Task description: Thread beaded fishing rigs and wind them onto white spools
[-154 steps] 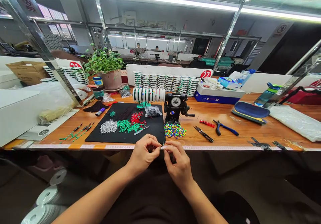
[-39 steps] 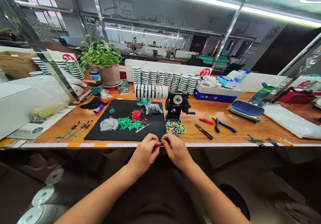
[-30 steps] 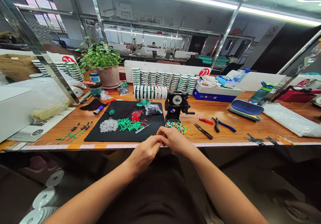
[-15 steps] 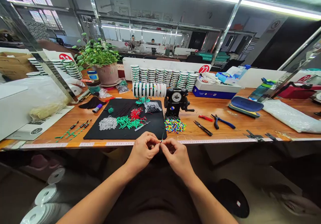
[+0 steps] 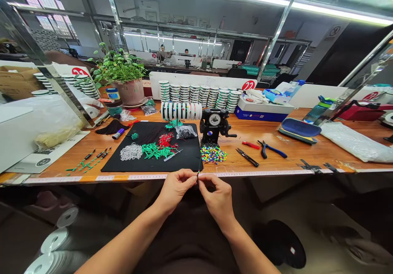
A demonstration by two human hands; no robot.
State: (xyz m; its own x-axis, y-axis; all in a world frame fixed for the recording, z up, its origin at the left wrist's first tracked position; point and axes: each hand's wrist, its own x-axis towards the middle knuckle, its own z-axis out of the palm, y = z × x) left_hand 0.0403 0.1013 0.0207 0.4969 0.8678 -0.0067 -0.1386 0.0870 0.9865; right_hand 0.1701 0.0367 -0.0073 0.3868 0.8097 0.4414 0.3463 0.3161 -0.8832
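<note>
A thin dark cord (image 5: 199, 169) with a bit of colour on it runs down from the table's front edge to my fingertips. My left hand (image 5: 177, 189) pinches it between thumb and forefinger. Close beside, my right hand (image 5: 218, 197) is closed in a pinch at the same spot; the tips nearly touch. What lies between the fingers is tiny and partly hidden. Beyond the hands, a black mat (image 5: 113, 162) carries silver pieces (image 5: 130, 152), green tube beads (image 5: 153, 151) and red pieces (image 5: 166, 140). Multicoloured beads (image 5: 214, 154) are heaped by the black hand-cranked winder (image 5: 214, 128).
Tweezers (image 5: 247, 157), a red pen (image 5: 251, 144) and blue-handled pliers (image 5: 274, 150) lie at right. White spools (image 5: 181, 111) sit in a row beside the winder, with stacked spools (image 5: 194, 93) behind. Finished-looking strands (image 5: 92, 159) lie left. A metal post (image 5: 72, 98) rises at left.
Both hands have dropped very slightly and their fingers have shifted around the cord, the right hand's fingers straightening somewhat. The whole view has moved a little.
</note>
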